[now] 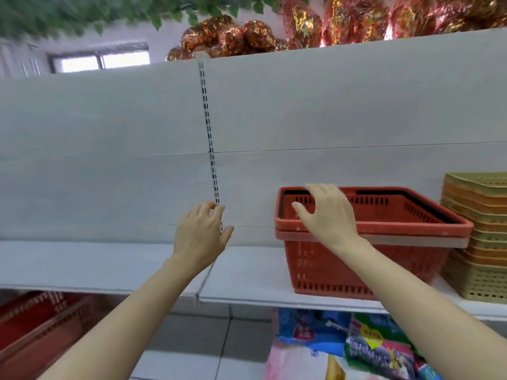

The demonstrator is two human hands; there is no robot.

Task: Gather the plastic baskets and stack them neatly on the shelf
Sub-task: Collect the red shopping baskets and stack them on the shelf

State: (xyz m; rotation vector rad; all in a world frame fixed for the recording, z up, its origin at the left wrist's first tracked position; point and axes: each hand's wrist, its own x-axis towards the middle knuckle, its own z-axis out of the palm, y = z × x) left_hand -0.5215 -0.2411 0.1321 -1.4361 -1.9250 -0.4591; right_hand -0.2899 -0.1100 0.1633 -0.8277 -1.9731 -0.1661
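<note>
**Red baskets on the shelf, both my hands free**

Nearest me, low at my left, more red baskets (41, 325) sit below the shelf, blurred; I judge those are left to gather. At my right, below the shelf, lie bright packets (365, 349).

My left hand (201, 237) hangs in the air in front of the shelf (109, 267), its fingers (216, 211) loosely curled and holding nothing, off to the side of the stack. My right hand (326, 215) is spread above the near left corner of the red basket stack (370, 242), fingers relaxed and gripping nothing; whether they touch the rim I cannot tell.

The stack stands on the shelf, one basket nested in another so the rims line up, its black handles (411, 197) folded down along the rim, which leaves room for another basket. Just beside it on the right stand stacked tan and orange baskets (480, 237). Behind is the white back panel (329, 111), with foil decorations (233, 37) on top.
</note>
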